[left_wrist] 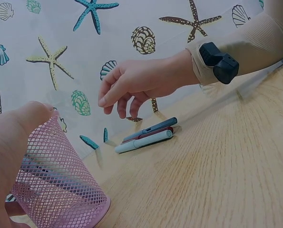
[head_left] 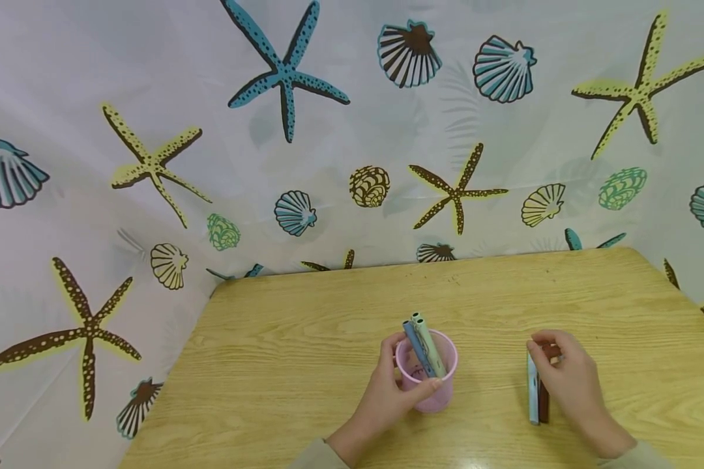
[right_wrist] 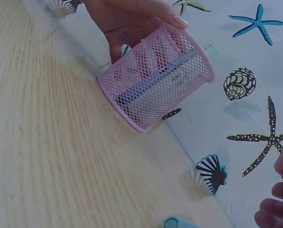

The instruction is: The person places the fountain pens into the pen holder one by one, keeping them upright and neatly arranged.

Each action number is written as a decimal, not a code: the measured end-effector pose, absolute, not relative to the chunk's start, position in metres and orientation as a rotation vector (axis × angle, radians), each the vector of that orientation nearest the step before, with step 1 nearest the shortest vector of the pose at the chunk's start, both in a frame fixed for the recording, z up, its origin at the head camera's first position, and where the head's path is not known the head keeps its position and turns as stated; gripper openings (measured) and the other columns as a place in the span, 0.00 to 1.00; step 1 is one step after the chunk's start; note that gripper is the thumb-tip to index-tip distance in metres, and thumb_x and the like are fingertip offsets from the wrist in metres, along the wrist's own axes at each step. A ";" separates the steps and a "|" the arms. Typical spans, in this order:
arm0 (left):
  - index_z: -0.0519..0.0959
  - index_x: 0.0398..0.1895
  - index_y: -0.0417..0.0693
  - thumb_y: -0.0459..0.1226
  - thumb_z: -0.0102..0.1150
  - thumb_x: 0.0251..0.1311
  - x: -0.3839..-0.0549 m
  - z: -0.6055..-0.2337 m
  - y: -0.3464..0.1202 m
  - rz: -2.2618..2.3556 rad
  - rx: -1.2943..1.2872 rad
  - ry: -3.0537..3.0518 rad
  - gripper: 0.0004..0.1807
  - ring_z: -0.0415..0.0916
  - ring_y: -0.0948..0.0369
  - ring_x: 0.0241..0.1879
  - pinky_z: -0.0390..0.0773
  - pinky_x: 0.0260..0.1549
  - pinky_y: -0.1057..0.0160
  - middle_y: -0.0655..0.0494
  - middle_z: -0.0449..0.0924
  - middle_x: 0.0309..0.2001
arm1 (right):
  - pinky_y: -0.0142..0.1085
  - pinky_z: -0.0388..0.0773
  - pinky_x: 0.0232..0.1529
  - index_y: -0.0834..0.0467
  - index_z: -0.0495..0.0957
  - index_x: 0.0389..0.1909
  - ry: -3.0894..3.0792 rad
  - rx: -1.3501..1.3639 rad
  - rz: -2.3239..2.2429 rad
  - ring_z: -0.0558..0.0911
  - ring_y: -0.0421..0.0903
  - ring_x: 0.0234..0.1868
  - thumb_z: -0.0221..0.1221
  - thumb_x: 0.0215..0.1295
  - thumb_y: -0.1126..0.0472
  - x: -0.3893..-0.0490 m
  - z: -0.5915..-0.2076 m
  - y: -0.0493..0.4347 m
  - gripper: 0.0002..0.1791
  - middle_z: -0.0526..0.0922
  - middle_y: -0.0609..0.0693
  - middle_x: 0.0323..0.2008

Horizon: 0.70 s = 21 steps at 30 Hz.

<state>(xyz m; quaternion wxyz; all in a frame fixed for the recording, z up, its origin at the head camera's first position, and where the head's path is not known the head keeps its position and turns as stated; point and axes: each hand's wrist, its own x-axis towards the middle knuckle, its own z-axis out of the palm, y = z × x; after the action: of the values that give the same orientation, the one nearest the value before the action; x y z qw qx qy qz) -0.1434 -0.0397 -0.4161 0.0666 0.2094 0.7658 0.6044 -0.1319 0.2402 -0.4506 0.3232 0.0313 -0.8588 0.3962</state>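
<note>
A pink mesh pen cup stands on the table, and my left hand grips its side with fingers and thumb around it. Inside lean a blue pen and pale green ones. To the right, my right hand hangs over several pens lying side by side, its fingers loosely bent. From the left wrist view, a gap shows between that hand and the pens: a light blue pen, a dark red pen and a dark blue pen. Nothing is seen between its fingers.
The wood-grain table runs under everything. A white cloth printed with starfish and shells hangs behind it and along both sides. A black device is strapped on the right wrist.
</note>
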 end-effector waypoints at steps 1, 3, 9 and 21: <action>0.52 0.66 0.50 0.42 0.66 0.53 -0.143 -0.416 -0.040 1.822 0.630 2.309 0.42 0.63 0.52 0.59 0.71 0.50 0.53 0.48 0.61 0.60 | 0.21 0.70 0.24 0.63 0.78 0.37 -2.254 0.073 1.035 0.73 0.34 0.28 0.61 0.58 0.68 -0.132 -0.450 0.242 0.06 0.77 0.50 0.30; 0.52 0.66 0.50 0.42 0.66 0.53 -0.143 -0.416 -0.040 1.824 0.628 2.308 0.42 0.63 0.52 0.59 0.71 0.50 0.52 0.48 0.61 0.60 | 0.21 0.70 0.23 0.64 0.78 0.36 -2.258 0.062 1.019 0.72 0.33 0.28 0.61 0.58 0.69 -0.131 -0.450 0.246 0.06 0.78 0.52 0.32; 0.52 0.66 0.50 0.42 0.66 0.53 -0.144 -0.418 -0.040 1.827 0.632 2.308 0.41 0.63 0.52 0.58 0.72 0.49 0.52 0.48 0.61 0.60 | 0.25 0.71 0.21 0.65 0.77 0.37 -2.308 0.019 0.983 0.72 0.32 0.27 0.61 0.59 0.68 -0.127 -0.449 0.256 0.07 0.79 0.54 0.33; 0.52 0.66 0.51 0.42 0.66 0.54 -0.143 -0.417 -0.041 1.845 0.630 2.282 0.41 0.64 0.51 0.58 0.73 0.48 0.53 0.48 0.61 0.60 | 0.30 0.71 0.21 0.67 0.75 0.42 -2.470 -0.134 0.990 0.74 0.46 0.31 0.56 0.64 0.62 -0.122 -0.451 0.271 0.12 0.77 0.59 0.39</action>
<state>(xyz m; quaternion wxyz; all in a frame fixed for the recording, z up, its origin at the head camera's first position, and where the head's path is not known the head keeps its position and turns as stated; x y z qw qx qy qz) -0.1432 -0.0406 -0.4172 0.0698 0.2094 0.7584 0.6133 -0.1221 0.2711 -0.4514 0.2364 -0.0489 -0.9008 0.3610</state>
